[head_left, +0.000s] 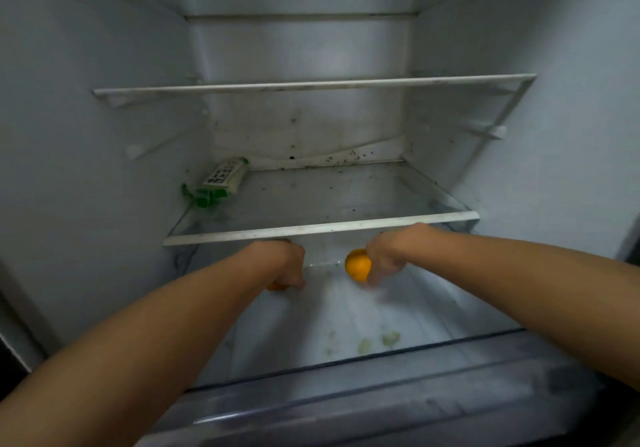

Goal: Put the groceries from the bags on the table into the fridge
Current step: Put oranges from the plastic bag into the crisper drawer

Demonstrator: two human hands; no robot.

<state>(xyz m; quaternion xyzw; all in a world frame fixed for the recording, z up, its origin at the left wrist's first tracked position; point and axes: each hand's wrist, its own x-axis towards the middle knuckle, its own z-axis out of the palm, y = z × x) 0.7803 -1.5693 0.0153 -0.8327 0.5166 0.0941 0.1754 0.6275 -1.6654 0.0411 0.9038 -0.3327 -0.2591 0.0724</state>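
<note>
Both hands reach under the front edge of the glass shelf [322, 229] into the bottom drawer [426, 311]. The left hand [289, 264] curls over the left orange [277, 286], which is mostly hidden. The right hand [386, 256] grips the right orange [357, 266]. Lower each fruit onto the drawer floor near the rear wall, apart from the other, and release it only once it is settled, to prevent rolling.

Packet [225, 178] back-left on lower shelf [322, 230]; beneath it, left orange [277, 286] and right orange [358, 265]
</note>
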